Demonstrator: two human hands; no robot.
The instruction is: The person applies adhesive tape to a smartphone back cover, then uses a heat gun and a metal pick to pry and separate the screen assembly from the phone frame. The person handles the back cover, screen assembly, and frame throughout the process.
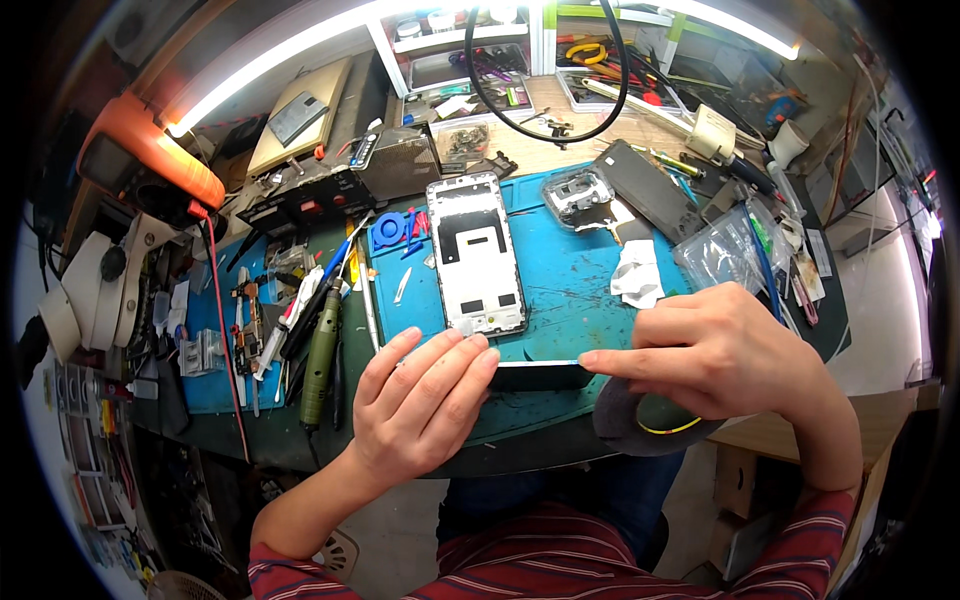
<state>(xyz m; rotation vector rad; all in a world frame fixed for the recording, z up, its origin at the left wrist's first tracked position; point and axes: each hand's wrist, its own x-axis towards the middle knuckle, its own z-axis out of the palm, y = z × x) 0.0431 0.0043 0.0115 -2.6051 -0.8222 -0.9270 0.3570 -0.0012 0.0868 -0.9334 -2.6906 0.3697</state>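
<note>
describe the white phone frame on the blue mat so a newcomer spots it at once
Start at the big blue mat in the middle. The phone frame lies on it, beyond the left hand and right of a round blue piece. Unlike the dark slab farther right, its face is mostly white with dark rectangular patches.

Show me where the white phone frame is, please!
In the head view, the white phone frame lies near the middle on the blue mat, just beyond the left hand and right of the blue plastic holder.

Blue mat (570, 285) — phone frame (476, 268), crumpled tissue (637, 274)
</note>
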